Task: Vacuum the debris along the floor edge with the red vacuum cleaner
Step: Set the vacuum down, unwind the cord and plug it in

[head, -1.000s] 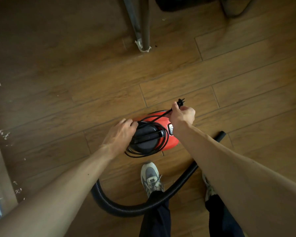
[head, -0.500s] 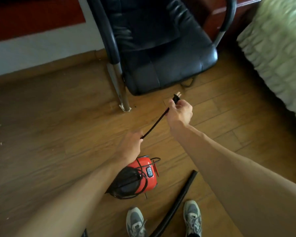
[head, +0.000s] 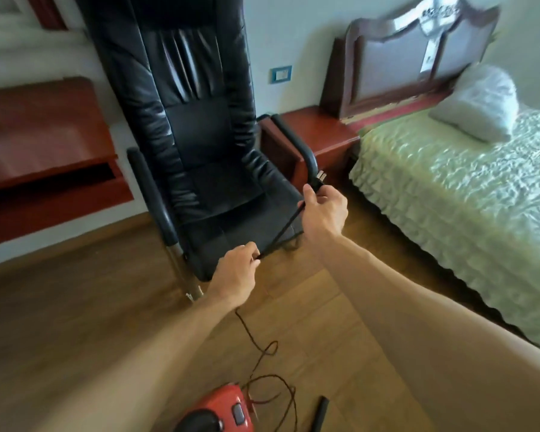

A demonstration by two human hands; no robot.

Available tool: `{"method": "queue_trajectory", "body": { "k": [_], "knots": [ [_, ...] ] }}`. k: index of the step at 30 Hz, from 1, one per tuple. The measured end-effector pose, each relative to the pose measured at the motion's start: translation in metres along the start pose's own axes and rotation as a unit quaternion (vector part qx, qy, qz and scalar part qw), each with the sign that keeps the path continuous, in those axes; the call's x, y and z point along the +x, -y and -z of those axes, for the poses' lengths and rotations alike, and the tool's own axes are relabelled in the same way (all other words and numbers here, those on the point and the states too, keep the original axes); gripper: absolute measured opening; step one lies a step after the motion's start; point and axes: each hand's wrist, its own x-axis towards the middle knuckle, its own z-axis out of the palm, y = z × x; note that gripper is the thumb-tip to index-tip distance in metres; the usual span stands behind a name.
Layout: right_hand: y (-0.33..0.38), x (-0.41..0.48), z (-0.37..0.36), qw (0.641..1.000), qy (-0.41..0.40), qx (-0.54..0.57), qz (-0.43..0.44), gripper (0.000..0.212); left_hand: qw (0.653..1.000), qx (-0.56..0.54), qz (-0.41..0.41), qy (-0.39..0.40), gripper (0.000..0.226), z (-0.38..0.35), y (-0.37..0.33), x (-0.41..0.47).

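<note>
Both hands hold the cord [head: 282, 230]: right hand [head: 323, 210] fingers grasp it near the plug [head: 319, 179], left hand [head: 236, 274] fingers pinch it lower.

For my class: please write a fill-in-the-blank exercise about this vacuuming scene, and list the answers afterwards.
The right hand holds the ____ of the thin black power cord.
The left hand pinches this cord in front of the black leather ____.
The round red vacuum cleaner sits on the wooden ____.
Answers: plug; chair; floor.
</note>
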Motion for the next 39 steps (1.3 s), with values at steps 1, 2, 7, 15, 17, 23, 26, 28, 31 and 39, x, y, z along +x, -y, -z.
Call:
{"method": "queue_trajectory", "body": {
  "k": [1,2,7,15,17,23,26,28,31,39],
  "knots": [
    [0.019,0.006,0.010,1.000,-0.004,0.003,0.016,0.022,1.000,-0.006,-0.004,-0.009,0.010,0.012,-0.016,0.006],
    [0.037,0.011,0.020,0.999,-0.009,0.006,0.031,0.021,1.000,-0.015,-0.009,-0.018,0.010,0.023,-0.033,0.011],
    [0.122,0.034,0.070,0.995,-0.017,0.028,0.097,0.015,0.997,-0.041,-0.041,-0.051,0.009,0.072,-0.113,0.039],
    [0.241,0.079,0.154,0.981,-0.001,0.036,0.188,0.024,0.988,-0.015,-0.087,-0.128,0.010,0.141,-0.236,0.083],
    [0.266,0.089,0.171,0.977,0.002,0.036,0.211,0.024,0.986,-0.012,-0.087,-0.144,0.011,0.157,-0.262,0.092],
    [0.337,0.101,0.208,0.961,0.024,0.046,0.271,0.021,0.981,0.004,-0.093,-0.168,0.013,0.207,-0.326,0.109],
    [0.367,0.100,0.220,0.953,0.035,0.046,0.296,0.022,0.980,-0.006,-0.092,-0.176,0.010,0.228,-0.348,0.110],
    [0.386,0.097,0.226,0.949,0.044,0.035,0.311,0.025,0.979,-0.019,-0.094,-0.179,0.010,0.240,-0.362,0.107],
    [0.410,0.089,0.228,0.945,0.052,0.020,0.323,0.028,0.977,-0.055,-0.099,-0.179,0.015,0.255,-0.380,0.099],
    [0.439,0.063,0.230,0.936,0.034,0.063,0.343,0.011,0.963,-0.136,-0.099,-0.210,0.012,0.266,-0.391,0.086]
  ]
}}
